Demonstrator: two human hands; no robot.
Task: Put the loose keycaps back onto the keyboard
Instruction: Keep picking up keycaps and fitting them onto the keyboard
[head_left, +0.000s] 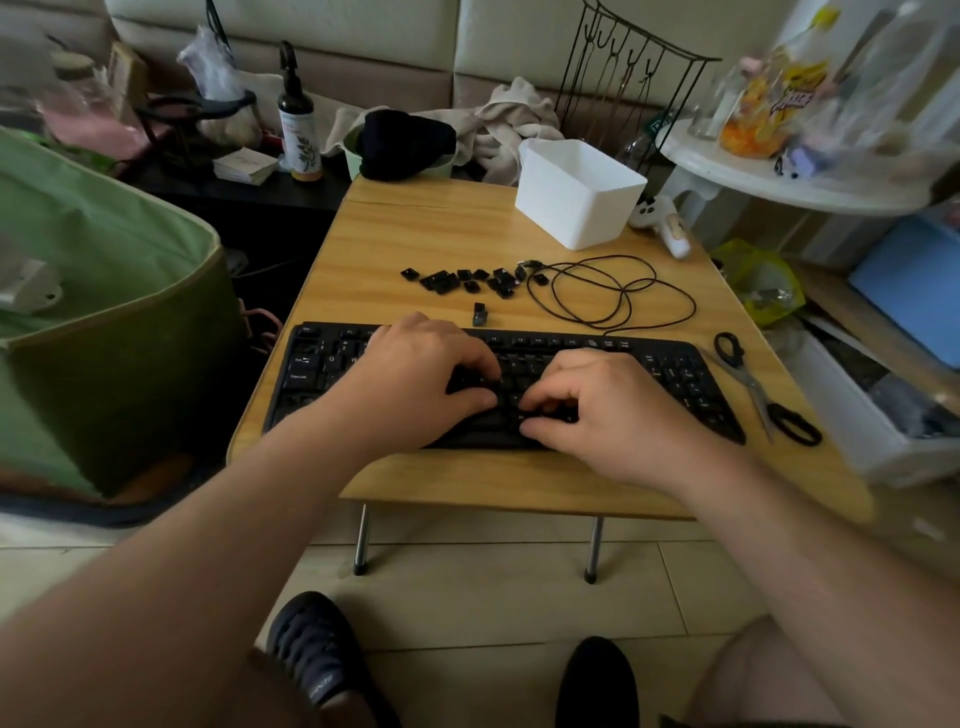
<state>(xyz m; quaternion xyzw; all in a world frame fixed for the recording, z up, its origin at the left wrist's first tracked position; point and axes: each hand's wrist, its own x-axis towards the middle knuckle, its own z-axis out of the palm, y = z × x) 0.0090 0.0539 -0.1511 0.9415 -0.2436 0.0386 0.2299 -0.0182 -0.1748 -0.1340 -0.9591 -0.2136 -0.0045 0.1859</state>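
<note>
Here, in the head view, a black keyboard (670, 371) is seen lying across the near half of a small wooden folding table (415, 239), with both hands placed over its middle rows. The left hand (415, 371) is laid palm down with its fingers bent, the fingertips pressed among the keys and the thumb stretched toward the right along a lower row. The right hand (602, 410) is set just beside it, its fingers curled more tightly so that the tips are pointed down onto the keys near the left thumb. Whether a keycap is pinched beneath either hand cannot be told, since the fingertips are hidden against the dark keys.

Beyond the keyboard, a scattered group of loose keycaps (462, 280) is spread in a rough row on the tabletop, and a single keycap (480, 314) is stood apart, nearer the keyboard's far edge. To the right of the group, the keyboard's black cable (618, 291) is coiled in loose loops. A white plastic bin (579, 192) is placed at the far right of the table, and a pair of black-handled scissors (761, 389) is laid along the right edge, just beside the keyboard's right end. A green fabric bag (104, 291) is seen to the left of the table
</note>
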